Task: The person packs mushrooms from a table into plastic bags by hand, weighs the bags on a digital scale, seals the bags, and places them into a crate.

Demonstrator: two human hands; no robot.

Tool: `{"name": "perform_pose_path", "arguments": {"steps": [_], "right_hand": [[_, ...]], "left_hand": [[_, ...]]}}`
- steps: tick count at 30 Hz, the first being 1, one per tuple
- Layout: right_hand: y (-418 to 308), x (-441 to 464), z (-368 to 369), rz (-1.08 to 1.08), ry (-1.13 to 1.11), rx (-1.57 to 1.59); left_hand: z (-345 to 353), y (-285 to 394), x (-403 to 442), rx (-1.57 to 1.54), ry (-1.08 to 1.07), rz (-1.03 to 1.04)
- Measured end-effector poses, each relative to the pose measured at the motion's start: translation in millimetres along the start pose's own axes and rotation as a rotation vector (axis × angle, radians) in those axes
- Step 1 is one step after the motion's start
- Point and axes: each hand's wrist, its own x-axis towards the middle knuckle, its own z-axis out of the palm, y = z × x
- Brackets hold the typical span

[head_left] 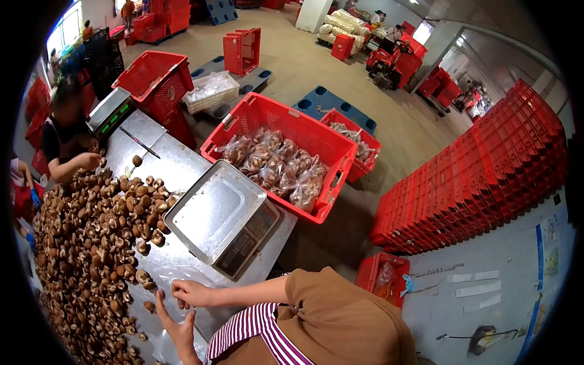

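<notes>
My right hand is closed, its fingertips pinched on a thin clear plastic bag that lies on the metal table. Just below it, my left hand has its fingers spread, with the index fingertip close to a loose mushroom. A large heap of brown shiitake mushrooms covers the table on the left. Beyond my right hand stands a digital scale with a bare metal pan.
A red crate behind the scale holds bagged mushrooms. Another person works at the heap near a second scale. A pen lies on the table. Stacked red crates stand at right.
</notes>
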Motion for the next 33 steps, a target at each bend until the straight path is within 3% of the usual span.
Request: {"name": "perform_pose_path", "arguments": {"steps": [1, 3, 5, 7, 11, 13, 15, 17, 18, 19, 21, 22, 24, 27, 29, 31, 33], "right_hand": [[-5.2, -2.0, 0.2, -0.002, 0.003, 0.001], [-23.6, -10.3, -0.2, -0.211, 0.072, -0.233], [-28.1, -11.1, -4.5, -0.168, 0.117, -0.274], [-19.1, -5.3, -9.8, -0.315, 0.163, -0.391], [-19.4, -6.4, -13.1, -0.283, 0.116, -0.354], [-29.0, -11.5, -15.1, -0.159, -0.107, -0.526], [-33.0, -16.9, -17.2, -0.193, -0.118, -0.637], [-31.0, -16.3, -26.3, -0.179, -0.158, -0.921], [-1.7, -4.7, -37.7, -0.342, -0.001, -0.951], [-6.1, -0.4, -43.0, -0.339, 0.000, -0.951], [-25.5, 10.7, -62.2, -0.269, 0.303, -0.958], [-34.1, 15.3, -71.6, -0.264, 0.305, -0.957], [-45.8, 23.1, -86.6, -0.334, 0.445, -0.837], [-41.7, 42.8, -92.6, -0.310, 0.429, -0.557], [-49.5, 47.9, -89.4, -0.184, 0.393, -0.386], [-41.6, 58.5, -83.6, 0.010, 0.243, 0.181], [-38.5, 61.7, -84.9, 0.031, 0.191, 0.163]], "left_hand": [[6.7, -1.1, 2.7, -0.081, -0.073, -0.028], [23.7, -26.9, 0.7, 0.012, 0.012, -0.005], [25.8, -32.9, 5.2, 0.066, 0.020, -0.108], [27.1, -38.2, 2.2, -0.006, -0.004, -0.154], [32.0, -65.0, 5.0, 0.053, 0.048, -0.178], [30.6, -72.8, 8.8, 0.085, 0.117, -0.149], [24.6, -78.4, 12.4, -0.111, 0.117, -0.208], [17.8, -57.6, 16.5, -0.061, 0.119, -0.187], [16.7, -40.2, 17.8, -0.083, 0.158, -0.197], [15.7, -28.4, 18.7, -0.105, 0.198, -0.208], [13.4, -28.0, 17.0, -0.072, 0.177, -0.198], [13.3, -30.0, 17.3, -0.028, 0.172, -0.209], [15.0, -46.2, 16.5, 0.015, 0.156, -0.219], [30.6, -103.3, 11.8, 0.088, 0.192, -0.222], [35.4, -117.5, 17.0, 0.109, 0.178, -0.220], [37.6, -136.3, 23.0, 0.078, 0.163, -0.247], [36.7, -172.5, 27.2, 0.015, 0.172, -0.403]]}}
